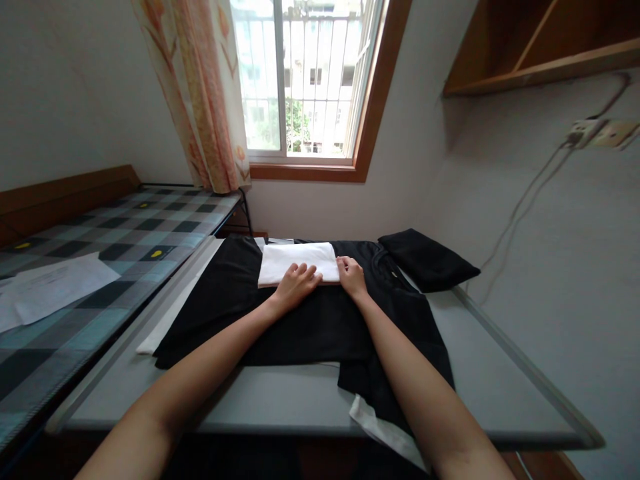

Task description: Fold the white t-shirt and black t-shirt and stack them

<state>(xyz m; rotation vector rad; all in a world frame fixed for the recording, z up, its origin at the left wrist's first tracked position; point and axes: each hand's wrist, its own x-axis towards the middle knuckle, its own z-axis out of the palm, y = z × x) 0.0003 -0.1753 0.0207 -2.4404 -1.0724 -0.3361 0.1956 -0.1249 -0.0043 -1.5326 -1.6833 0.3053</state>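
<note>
A white folded cloth point(300, 257) lies on a black T-shirt point(305, 340) spread over the table. My left hand point(296, 288) is at the cloth's near edge with its fingers bent onto it. At the cloth's right edge, my right hand point(353, 275) has its fingers curled in and grips the side. The shirt's neckline is toward the right, and a sleeve hangs toward the near edge. White fabric point(377, 423) shows from beneath the shirt at the front and left.
A folded black cloth point(425, 259) sits at the table's far right. The grey-white table point(280, 400) has raised side edges. On the left is a bed with a checked cover point(150, 240) and papers point(60, 287). Cables point(525, 193) hang along the right wall below a shelf point(540, 70).
</note>
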